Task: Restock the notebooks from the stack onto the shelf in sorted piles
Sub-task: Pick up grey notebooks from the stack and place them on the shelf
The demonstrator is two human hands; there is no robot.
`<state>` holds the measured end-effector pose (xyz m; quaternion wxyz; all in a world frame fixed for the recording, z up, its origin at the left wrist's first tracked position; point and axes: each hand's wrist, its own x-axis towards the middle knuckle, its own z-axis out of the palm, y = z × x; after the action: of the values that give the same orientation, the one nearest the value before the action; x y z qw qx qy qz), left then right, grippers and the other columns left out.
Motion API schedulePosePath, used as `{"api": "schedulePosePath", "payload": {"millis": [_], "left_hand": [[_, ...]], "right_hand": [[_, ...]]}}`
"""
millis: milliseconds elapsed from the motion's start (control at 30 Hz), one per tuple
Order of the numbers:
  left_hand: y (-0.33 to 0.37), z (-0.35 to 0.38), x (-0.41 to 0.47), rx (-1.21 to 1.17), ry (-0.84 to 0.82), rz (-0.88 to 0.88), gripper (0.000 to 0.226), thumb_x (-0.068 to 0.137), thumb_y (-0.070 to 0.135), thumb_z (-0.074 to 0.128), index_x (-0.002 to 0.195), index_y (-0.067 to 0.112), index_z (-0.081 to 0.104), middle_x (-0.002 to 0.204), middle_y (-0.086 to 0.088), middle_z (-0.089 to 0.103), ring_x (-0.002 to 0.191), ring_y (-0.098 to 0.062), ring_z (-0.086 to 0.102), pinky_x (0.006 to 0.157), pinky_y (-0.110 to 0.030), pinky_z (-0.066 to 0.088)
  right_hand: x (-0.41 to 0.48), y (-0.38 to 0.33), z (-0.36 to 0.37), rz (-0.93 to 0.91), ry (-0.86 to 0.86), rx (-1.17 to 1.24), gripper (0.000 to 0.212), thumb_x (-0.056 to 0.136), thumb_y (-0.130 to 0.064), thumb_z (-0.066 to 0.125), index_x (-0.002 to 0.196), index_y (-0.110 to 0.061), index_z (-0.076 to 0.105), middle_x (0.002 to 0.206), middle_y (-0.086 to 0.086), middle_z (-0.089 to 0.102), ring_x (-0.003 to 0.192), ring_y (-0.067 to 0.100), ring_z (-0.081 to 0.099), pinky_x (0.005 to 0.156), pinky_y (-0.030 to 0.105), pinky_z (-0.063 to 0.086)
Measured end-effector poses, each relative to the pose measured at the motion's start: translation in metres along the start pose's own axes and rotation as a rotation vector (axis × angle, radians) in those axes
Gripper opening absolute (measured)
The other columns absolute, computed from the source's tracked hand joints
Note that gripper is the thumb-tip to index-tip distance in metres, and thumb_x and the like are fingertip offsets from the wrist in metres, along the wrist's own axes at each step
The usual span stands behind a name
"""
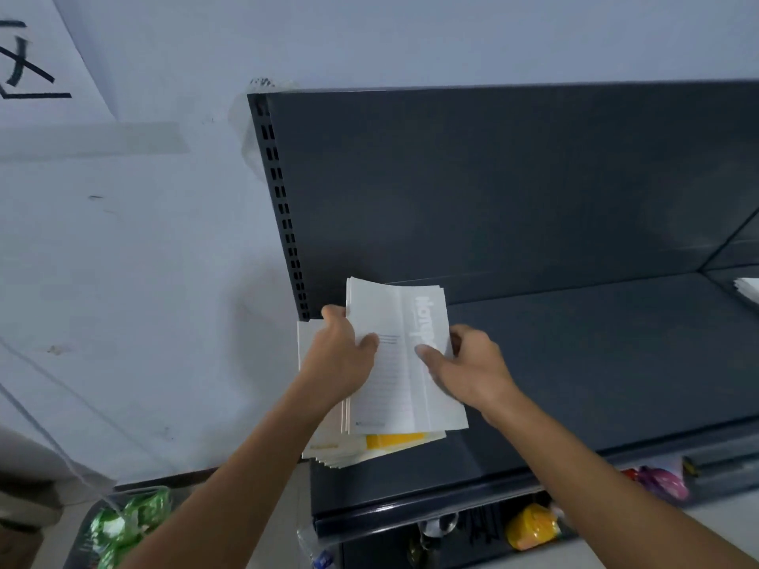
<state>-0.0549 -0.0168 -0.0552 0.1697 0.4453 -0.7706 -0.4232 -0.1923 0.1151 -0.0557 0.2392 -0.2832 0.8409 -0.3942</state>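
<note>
Forearms come up from the bottom edge, both reaching to the left end of the shelf. Left hand grips the left edge of a white bundle of notebooks: thumb flat on the top cover, fingers curled round the edge. Right hand does the same on the right edge, thumb on the printed grey strip; its other fingers are curled at the side and partly hidden. The bundle sits on or just above the stack, which lies flat at the shelf's left end with a yellow cover showing underneath. Can't tell if it's fully clear of the stack. Two-handed edge grip probably keeps the same-cover books squared while they separate from the mixed ones below. Most of the shelf's dark deck to the right is bare, so that's likely where this batch goes. Another white pile sits at the far right. Green packets lie on the floor at left.
</note>
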Motion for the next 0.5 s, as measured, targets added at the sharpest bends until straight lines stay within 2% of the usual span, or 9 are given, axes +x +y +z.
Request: {"api": "schedulePosePath", "payload": {"millis": [67,133,200,267,300,367,500], "left_hand": [[0.011,0.016,0.001,0.102,-0.006,0.07,0.027,0.1,0.029,0.055,0.114,0.021,0.032,0.094,0.007,0.054,0.07,-0.004,0.049,0.053,-0.018,0.033],[0.024,0.032,0.001,0.198,-0.014,0.124,0.028,0.1,0.035,0.054,0.117,0.019,0.037,0.097,0.005,0.059,0.068,-0.007,0.049,0.052,-0.021,0.032],[0.038,0.049,0.002,0.272,-0.027,0.18,0.033,0.1,0.039,0.054,0.12,0.016,0.04,0.09,0.006,0.061,0.062,-0.008,0.051,0.048,-0.018,0.03],[0.053,0.067,0.001,0.26,-0.061,0.224,0.033,0.099,0.039,0.056,0.117,0.016,0.04,0.089,0.006,0.062,0.064,-0.01,0.057,0.048,-0.02,0.037],[0.06,0.076,0.0,0.234,-0.076,0.244,0.032,0.099,0.037,0.058,0.114,0.016,0.04,0.093,0.002,0.065,0.07,-0.013,0.061,0.052,-0.026,0.045],[0.076,0.095,-0.003,0.219,-0.092,0.27,0.032,0.097,0.036,0.061,0.108,0.016,0.038,0.099,-0.005,0.067,0.079,-0.022,0.065,0.061,-0.035,0.051],[0.114,0.136,-0.014,0.26,-0.14,0.311,0.035,0.096,0.038,0.064,0.107,0.015,0.039,0.104,-0.007,0.067,0.09,-0.029,0.066,0.071,-0.04,0.054]], "right_hand": [[-0.003,0.01,-0.018,0.063,0.032,0.066,0.022,0.088,-0.033,0.075,0.098,-0.014,0.068,0.089,-0.002,0.075,0.082,0.014,0.072,0.079,0.041,0.061],[-0.005,0.02,-0.037,0.118,0.079,0.103,0.026,0.089,-0.028,0.074,0.102,-0.006,0.067,0.093,0.004,0.076,0.084,0.019,0.074,0.079,0.041,0.062],[-0.007,0.031,-0.055,0.152,0.151,0.111,0.031,0.09,-0.024,0.074,0.107,-0.001,0.063,0.1,0.011,0.075,0.083,0.019,0.073,0.067,0.028,0.061],[-0.01,0.043,-0.074,0.162,0.221,0.117,0.025,0.091,-0.023,0.073,0.106,-0.01,0.059,0.101,0.004,0.072,0.08,0.008,0.067,0.052,0.014,0.051],[-0.012,0.049,-0.083,0.166,0.247,0.11,0.024,0.091,-0.025,0.073,0.106,-0.017,0.055,0.102,-0.002,0.069,0.082,0.004,0.065,0.052,0.013,0.048],[-0.015,0.064,-0.103,0.178,0.278,0.084,0.028,0.091,-0.028,0.072,0.108,-0.022,0.05,0.103,-0.008,0.064,0.086,0.004,0.061,0.058,0.018,0.045],[-0.022,0.097,-0.148,0.219,0.322,0.051,0.032,0.091,-0.029,0.071,0.112,-0.02,0.049,0.107,-0.003,0.064,0.088,0.01,0.063,0.061,0.022,0.045]]}}
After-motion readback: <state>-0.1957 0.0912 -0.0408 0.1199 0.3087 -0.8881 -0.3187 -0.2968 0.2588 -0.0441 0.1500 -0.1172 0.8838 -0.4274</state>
